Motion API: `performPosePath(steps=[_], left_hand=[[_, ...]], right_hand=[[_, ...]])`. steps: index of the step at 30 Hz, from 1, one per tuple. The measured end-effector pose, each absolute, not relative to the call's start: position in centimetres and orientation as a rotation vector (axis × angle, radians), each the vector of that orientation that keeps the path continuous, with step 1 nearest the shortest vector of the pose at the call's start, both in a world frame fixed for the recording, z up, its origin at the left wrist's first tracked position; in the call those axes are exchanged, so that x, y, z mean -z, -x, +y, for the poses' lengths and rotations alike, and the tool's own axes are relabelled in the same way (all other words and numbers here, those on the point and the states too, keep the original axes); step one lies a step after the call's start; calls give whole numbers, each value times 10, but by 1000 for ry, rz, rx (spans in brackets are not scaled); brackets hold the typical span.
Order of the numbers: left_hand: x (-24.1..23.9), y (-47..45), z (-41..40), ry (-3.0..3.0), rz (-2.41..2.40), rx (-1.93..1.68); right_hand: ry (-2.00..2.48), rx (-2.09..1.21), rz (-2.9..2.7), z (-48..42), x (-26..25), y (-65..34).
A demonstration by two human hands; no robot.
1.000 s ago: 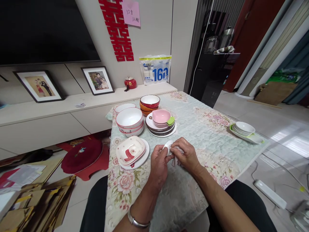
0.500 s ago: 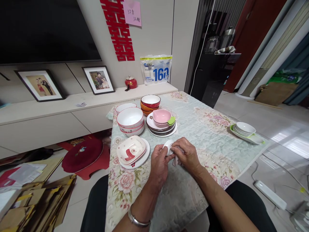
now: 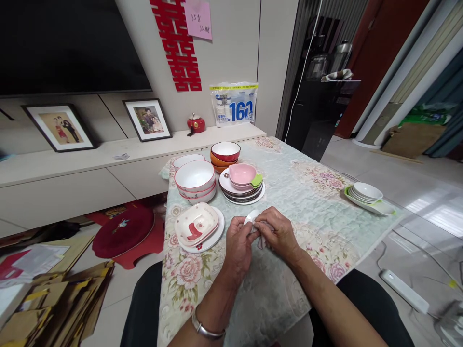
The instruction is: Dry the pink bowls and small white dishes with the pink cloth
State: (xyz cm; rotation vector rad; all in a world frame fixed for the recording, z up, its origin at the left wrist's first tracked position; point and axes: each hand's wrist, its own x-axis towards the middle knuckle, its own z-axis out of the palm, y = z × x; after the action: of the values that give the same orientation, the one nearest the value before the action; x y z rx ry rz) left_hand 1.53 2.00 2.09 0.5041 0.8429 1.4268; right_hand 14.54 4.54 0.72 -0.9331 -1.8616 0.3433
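Over the near part of the table, my left hand (image 3: 238,246) is closed on the edge of a small white dish (image 3: 251,217), thumb on its face. My right hand (image 3: 280,233) is closed on a pale cloth (image 3: 261,242) and presses it against the dish; most of the cloth is hidden under the fingers. Left of my hands, square cream dishes (image 3: 200,219) with a red pattern rest on a white plate (image 3: 220,234). Just beyond stand dark-rimmed stacked plates (image 3: 239,196) topped by pink bowls (image 3: 243,174) with a green handle.
White red-rimmed bowls (image 3: 195,176) and red and orange bowls (image 3: 224,153) are stacked farther back. Small white dishes (image 3: 367,192) sit on a green-edged tray (image 3: 383,208) at the table's right corner. A floral cloth (image 3: 311,193) covers the table; a power strip (image 3: 405,291) lies on the floor.
My right hand's fingers have shifted slightly left over the small white dish, and the cloth has moved a little with them. The stacks stay where they were.
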Motion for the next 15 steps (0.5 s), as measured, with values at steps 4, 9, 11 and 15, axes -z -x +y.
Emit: performPosePath(steps=[4, 9, 11, 15], left_hand=[[-21, -16, 19, -508, 863, -1412], [-22, -17, 17, -529, 869, -1395], [-23, -17, 17, -542, 866, -1396], [-22, -17, 17, -580, 863, -1382]], right_hand=[[1056, -310, -1740, 50, -6, -150], [1003, -297, -1754, 47, -8, -147], [932, -301, -1805, 45, -10, -145], [945, -317, -1777, 47, -11, -147]])
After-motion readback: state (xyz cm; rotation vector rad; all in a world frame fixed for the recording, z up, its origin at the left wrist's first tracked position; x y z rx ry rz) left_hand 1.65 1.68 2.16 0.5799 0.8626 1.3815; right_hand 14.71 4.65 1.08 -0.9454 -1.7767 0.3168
